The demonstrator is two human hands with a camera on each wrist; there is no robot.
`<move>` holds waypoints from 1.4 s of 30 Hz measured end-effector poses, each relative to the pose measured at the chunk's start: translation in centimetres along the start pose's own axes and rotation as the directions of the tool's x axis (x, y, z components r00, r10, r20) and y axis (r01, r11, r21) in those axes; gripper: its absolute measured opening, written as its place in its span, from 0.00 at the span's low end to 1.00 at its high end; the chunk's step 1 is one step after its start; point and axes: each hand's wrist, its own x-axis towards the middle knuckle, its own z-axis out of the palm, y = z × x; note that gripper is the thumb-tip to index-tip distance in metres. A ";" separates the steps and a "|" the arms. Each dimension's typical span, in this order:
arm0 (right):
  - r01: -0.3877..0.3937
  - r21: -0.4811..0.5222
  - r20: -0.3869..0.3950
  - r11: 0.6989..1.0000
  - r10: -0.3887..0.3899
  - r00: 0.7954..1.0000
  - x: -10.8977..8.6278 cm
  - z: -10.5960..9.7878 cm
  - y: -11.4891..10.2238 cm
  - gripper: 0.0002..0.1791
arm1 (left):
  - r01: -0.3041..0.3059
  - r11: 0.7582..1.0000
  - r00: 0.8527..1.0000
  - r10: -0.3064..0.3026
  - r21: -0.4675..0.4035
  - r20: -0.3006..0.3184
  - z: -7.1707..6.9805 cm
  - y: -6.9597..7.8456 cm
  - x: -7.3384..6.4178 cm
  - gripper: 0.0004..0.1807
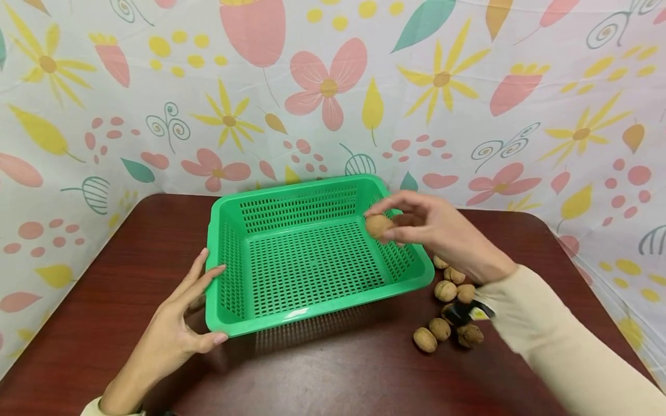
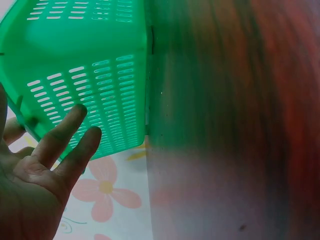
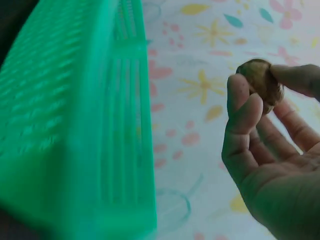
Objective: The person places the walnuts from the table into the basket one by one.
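A brown walnut (image 1: 378,226) is pinched between the thumb and fingers of my right hand (image 1: 424,222), over the right side of a green plastic basket (image 1: 307,315). In the right wrist view the walnut (image 3: 260,82) shows in the fingertips, beside the basket wall (image 3: 125,140). My left hand (image 1: 174,318) holds the basket at its left end, with a finger over the rim and the thumb at the near corner. In the left wrist view, fingers (image 2: 75,155) of this hand lie along the slotted wall. The visible basket floor is bare.
Several walnuts (image 1: 445,290) lie on the dark red-brown table (image 1: 333,370), right of the basket and partly behind the right wrist. A black item with a yellow-and-white mark (image 1: 470,314) shows at that wrist. A floral cloth (image 1: 322,115) hangs behind the table.
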 end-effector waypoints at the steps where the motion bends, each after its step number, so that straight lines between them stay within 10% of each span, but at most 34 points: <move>1: 0.011 0.024 0.041 1.000 -0.012 0.999 1.2 0.4 -0.2 0.19 | 0.006 1.000 1.000 -0.006 -0.003 0.000 0.0 0.0 0.0 0.59; 11: 0.062 0.105 0.328 0.992 -0.094 0.940 9.5 4.6 -0.1 0.17 | -0.004 1.000 1.000 0.004 -0.023 -0.008 0.0 -0.1 0.0 0.59; 27: 0.010 -0.016 0.526 1.000 0.000 0.850 13.7 8.5 0.6 0.15 | -0.014 0.999 1.000 0.013 -0.043 -0.011 0.1 -0.1 0.0 0.60; 42: -0.037 -0.106 0.774 0.994 0.106 0.624 17.4 14.1 3.7 0.18 | 0.010 1.000 1.000 -0.010 -0.005 -0.003 -0.1 -0.5 0.2 0.59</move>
